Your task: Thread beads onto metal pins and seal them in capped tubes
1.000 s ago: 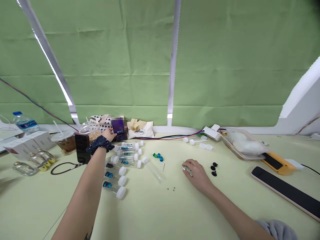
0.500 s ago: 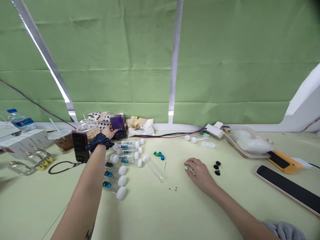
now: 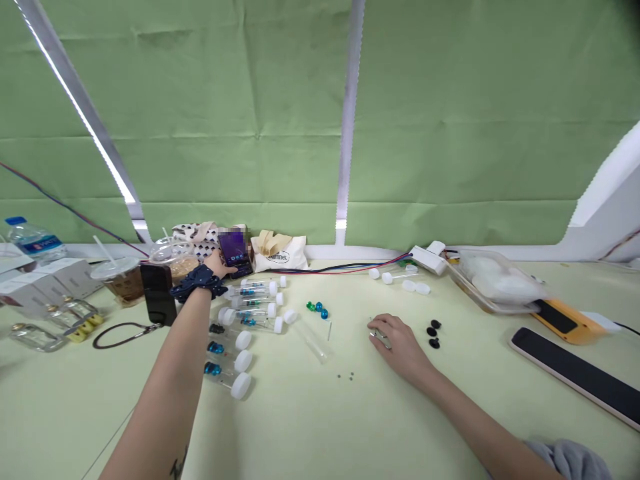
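Note:
At the back left, my left hand (image 3: 216, 265) is closed at the left edge of a phone (image 3: 235, 250). The thumb lies on the phone's lower front, and the other fingers are partly hidden. The lit screen leans back against the things behind it. My right hand (image 3: 397, 339) rests on the table with curled fingers around small silver metal pieces (image 3: 381, 337), whose kind I cannot make out. Between the hands lie a clear tube (image 3: 311, 339) with a white cap, green and blue beads (image 3: 320, 309), a thin metal pin (image 3: 329, 330) and tiny grey discs (image 3: 351, 376).
Several capped tubes (image 3: 243, 361) with blue pieces lie beside my left forearm. Black knobs (image 3: 434, 332) sit right of my right hand. Further right are a plastic tray (image 3: 493, 303), an orange device (image 3: 570, 322) and a long black panel (image 3: 575, 377). Drink cups (image 3: 120, 277) stand left.
The phone's screen is tilted further back, and its display shows different content. My left thumb has slid lower on it. My right hand keeps still; the view has shifted slightly.

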The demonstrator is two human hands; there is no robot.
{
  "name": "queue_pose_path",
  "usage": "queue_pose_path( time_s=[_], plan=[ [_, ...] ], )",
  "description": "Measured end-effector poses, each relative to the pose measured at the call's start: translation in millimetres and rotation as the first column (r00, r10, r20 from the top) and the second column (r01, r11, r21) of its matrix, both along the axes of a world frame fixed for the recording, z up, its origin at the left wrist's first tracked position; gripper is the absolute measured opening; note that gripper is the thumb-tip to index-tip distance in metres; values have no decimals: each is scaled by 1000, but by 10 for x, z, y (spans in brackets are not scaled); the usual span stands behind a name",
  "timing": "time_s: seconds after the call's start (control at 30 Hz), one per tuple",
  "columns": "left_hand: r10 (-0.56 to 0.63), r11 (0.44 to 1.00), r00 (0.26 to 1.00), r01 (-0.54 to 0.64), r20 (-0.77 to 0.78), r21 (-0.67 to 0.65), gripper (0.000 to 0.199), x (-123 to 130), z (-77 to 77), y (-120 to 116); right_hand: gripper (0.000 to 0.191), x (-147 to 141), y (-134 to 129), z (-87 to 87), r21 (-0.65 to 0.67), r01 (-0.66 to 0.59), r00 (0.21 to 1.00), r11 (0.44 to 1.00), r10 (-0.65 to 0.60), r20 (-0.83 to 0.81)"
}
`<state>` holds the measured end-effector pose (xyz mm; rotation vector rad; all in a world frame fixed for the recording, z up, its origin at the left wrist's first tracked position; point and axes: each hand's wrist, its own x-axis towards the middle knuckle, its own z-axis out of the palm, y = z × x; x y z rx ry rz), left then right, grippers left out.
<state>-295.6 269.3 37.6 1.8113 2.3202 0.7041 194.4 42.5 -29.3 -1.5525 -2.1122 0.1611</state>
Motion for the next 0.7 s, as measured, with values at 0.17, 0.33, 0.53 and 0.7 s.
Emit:
queue_pose_path(
  time_s=[0.17,0.33,0.53,0.7],
  plan=[
    [-39,999,993,42,-111,26,70,-24,-3,-31,22,1,-2,-6,10,1,1000,1000,-1,7],
    [-61,998,992,64,-113,25,66,-17,4,-44,22,-5,-11,6,7,6,1000,1000,-6,2],
    [-39,998,994,43,-105,36,61,-41,-21,-18,22,4,1,-12,2,-4,1000,1000,4,2],
    [-36,999,993,37,-115,11,60,-61,-35,7,23,4,2,-7,-4,0,1000,1000,0,1]
  ],
)
